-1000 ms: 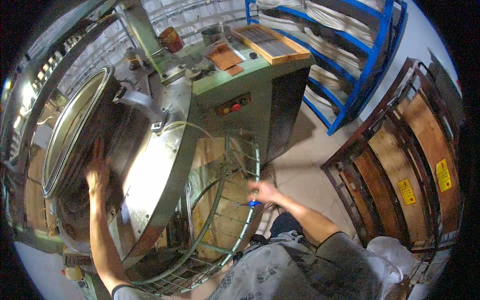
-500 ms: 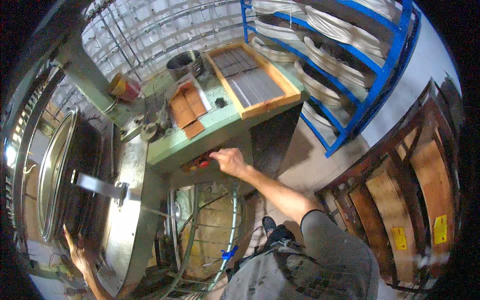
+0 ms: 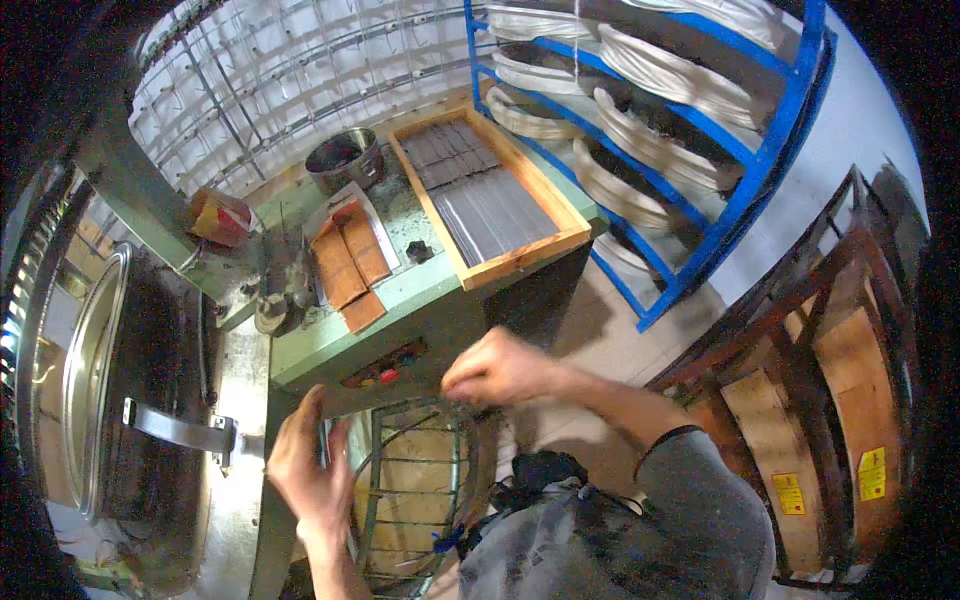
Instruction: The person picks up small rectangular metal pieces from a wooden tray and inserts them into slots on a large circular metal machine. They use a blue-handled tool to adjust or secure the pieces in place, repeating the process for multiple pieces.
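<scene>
My left hand [image 3: 308, 470] is raised in front of the green machine table, fingers pointing up and apart, with nothing visible in it. To its right, my right hand [image 3: 505, 368] hovers below the table edge, its fingers curled in and slightly blurred; I see nothing held there. Between and behind the hands, a dark control panel [image 3: 365, 370] with a red button [image 3: 389, 376] is set into the table's front. Neither hand touches it. At the left a large metal pan-shaped part [image 3: 100, 370] stands on edge, beside a shiny bracket [image 3: 185, 428].
On the green tabletop [image 3: 415, 215] are a wooden tray [image 3: 520, 265] of thin grey rods, brown cardboard [image 3: 350, 262], a metal pot [image 3: 345, 160] and a reddish container [image 3: 220, 218]. A blue rack [image 3: 690, 240] holds white bundles. Wooden boards [image 3: 765, 430] lean at right; a wire frame [image 3: 415, 480] stands below.
My right hand has come away from the red button, toward me and to the right. My left hand has moved from beside the metal pan-shaped part rightward, up in front of the table.
</scene>
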The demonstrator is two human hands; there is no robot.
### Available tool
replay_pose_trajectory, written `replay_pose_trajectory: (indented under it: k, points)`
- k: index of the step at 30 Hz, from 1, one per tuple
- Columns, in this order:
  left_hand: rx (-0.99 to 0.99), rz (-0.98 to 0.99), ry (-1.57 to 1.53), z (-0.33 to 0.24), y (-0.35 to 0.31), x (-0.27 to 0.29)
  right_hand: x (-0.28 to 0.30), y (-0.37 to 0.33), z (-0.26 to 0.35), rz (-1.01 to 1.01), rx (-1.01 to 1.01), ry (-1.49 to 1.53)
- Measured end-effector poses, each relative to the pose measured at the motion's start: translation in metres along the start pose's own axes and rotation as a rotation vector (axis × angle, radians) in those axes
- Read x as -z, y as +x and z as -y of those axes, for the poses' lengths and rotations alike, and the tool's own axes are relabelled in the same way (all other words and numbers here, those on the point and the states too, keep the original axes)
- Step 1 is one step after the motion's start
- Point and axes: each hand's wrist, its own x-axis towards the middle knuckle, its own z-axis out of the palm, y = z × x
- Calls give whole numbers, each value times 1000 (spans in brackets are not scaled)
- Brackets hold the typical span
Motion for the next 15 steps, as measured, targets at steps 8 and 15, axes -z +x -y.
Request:
replay_pose_trajectory:
  k: [8,15]
  points:
    - [-303,93,-167,-54,101,-120,238,101,-28,-220,-695,-616]
    - [-360,208,229,-41,212,-237,269,166,-106,494,-724,-1100]
